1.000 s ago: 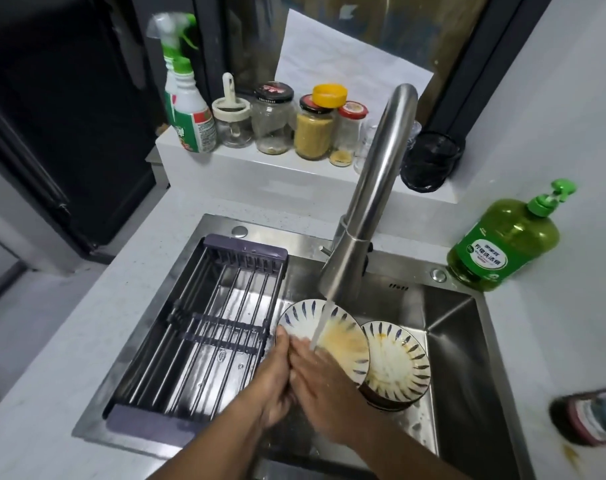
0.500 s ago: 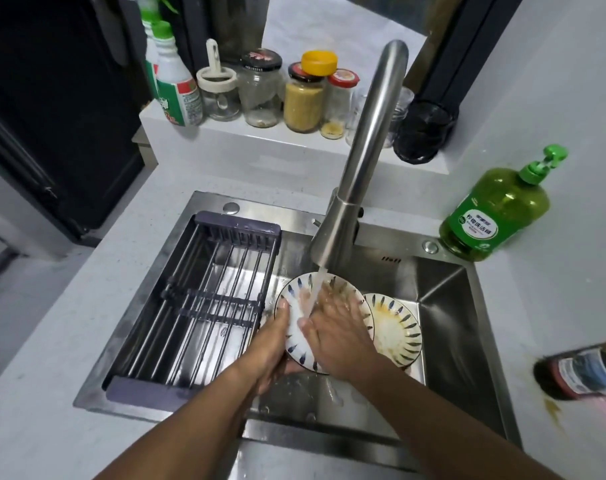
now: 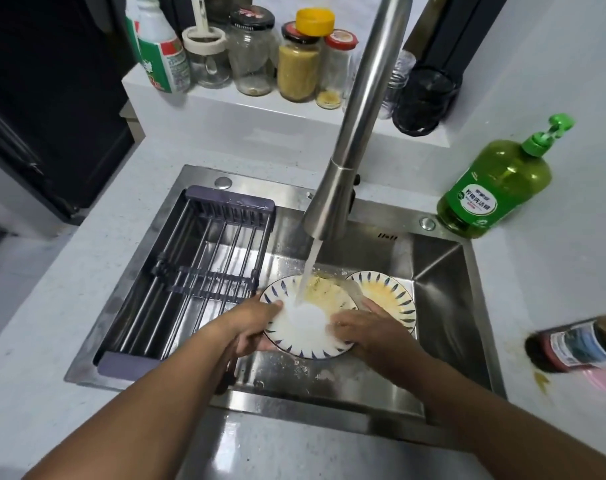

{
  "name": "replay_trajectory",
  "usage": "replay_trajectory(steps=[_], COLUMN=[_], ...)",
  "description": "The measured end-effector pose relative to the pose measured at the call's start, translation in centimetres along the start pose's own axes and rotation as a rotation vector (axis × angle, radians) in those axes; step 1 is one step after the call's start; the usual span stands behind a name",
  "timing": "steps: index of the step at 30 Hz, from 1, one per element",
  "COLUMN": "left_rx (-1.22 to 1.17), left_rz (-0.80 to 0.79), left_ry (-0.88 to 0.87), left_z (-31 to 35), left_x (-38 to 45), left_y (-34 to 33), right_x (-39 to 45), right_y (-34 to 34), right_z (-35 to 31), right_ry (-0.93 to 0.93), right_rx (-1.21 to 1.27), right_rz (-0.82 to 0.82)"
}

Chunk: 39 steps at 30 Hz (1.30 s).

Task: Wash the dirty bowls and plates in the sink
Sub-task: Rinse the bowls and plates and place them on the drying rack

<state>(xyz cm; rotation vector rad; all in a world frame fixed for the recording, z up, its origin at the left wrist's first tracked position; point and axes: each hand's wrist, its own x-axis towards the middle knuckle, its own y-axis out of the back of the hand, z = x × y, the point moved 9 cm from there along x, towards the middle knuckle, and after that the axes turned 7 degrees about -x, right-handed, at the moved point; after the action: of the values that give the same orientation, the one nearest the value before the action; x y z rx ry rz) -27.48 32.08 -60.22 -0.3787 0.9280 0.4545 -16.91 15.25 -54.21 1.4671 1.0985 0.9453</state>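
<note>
Under the steel tap's (image 3: 350, 140) running water, between our hands, we hold a white plate with blue dashes on its rim (image 3: 306, 327) over the steel sink (image 3: 443, 306). Our left hand (image 3: 251, 325) grips its left edge, thumb on top. Our right hand (image 3: 367, 332) rests on its right side, fingers curled over the rim. Just beyond the right hand lies a second, yellow-stained plate (image 3: 388, 294). Beyond the left hand sits a grey drying rack (image 3: 197, 271).
</note>
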Motion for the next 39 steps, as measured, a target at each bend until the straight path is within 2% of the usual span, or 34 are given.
replay_trajectory(steps=[3,5,9,13,17,20,23,26,28,31,35,39], left_rx=[-0.186,-0.257,-0.169,-0.058,-0.035,-0.149,-0.181,-0.135,-0.205,-0.323,-0.431,-0.626], left_rz=[-0.066,-0.078,-0.083,-0.198,-0.184,-0.105,-0.026,-0.015,-0.007,0.005,0.015,0.042], left_ry=[0.068,0.044,-0.126,-0.257,-0.304,-0.336,-0.361,-0.396,-0.357,-0.297,-0.289,-0.295], left_z=[-0.2,0.1,1.5,2.3,1.8,1.5,1.4,1.2,0.8,0.4,0.7,1.3], left_x=[-0.5,-0.5,-1.7,-3.3,-2.9,-2.3,-2.4,-2.5,-2.5,-2.3,-2.8,-2.1], left_y=[-0.2,-0.3,-0.7,-1.5,-1.7,-1.8,-2.4,-2.7,-1.9,-1.1,-1.9,-1.7], right_x=[1.4,2.3,3.6,4.6,6.0,7.3,9.2,11.2,11.3,10.2,9.5,7.0], right_y=[2.9,4.5,5.2,4.6,3.0,2.2,1.2,1.7,2.2,2.0,2.0,1.1], right_z=[0.3,0.6,1.9,3.2,3.4,3.3,0.3,-3.8,-3.6,-0.7,1.3,3.9], right_ry=[-0.057,-0.179,-0.396,-0.59,-0.722,-0.8,-0.707,-0.481,-0.517,-0.775,-0.927,-1.145], right_rx=[0.257,0.478,0.873,1.088,1.0,0.691,0.39,0.235,0.241,0.373,0.286,0.589], right_rz=[0.032,-0.04,-0.195,-0.15,-0.12,-0.047,-0.045,-0.075,-0.083,-0.065,-0.142,-0.041])
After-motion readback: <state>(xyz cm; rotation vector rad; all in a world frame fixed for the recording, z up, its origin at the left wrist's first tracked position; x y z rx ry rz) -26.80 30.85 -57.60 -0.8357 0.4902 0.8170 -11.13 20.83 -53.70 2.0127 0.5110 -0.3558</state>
